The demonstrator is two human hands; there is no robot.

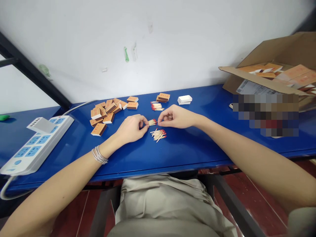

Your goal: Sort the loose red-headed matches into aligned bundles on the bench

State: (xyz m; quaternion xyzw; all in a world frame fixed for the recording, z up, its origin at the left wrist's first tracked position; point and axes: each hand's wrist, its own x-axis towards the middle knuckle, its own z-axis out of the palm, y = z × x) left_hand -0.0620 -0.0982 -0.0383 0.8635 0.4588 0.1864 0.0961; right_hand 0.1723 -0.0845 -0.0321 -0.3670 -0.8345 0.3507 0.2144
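Observation:
My left hand (132, 128), with a silver chain bracelet at the wrist, has its thumb and forefinger closed at the plain ends of a small bunch of matches (152, 122). The red heads of that bunch point right, toward my right hand (174, 117). My right hand is curled, thumb and forefinger pressed together just beside the heads; whatever is between those fingertips is too small to make out. Nearer to me lies a loose pile of matches (158, 134). Another pile of matches (157, 106) lies behind my hands.
Orange matchboxes (98, 129) are heaped at the left, and stacked matchboxes (163, 96) sit behind the matches. White box trays (184, 99) stand to their right. A power strip (41, 144) is far left; a cardboard carton (266, 79) of matchboxes stands right, by a blurred patch.

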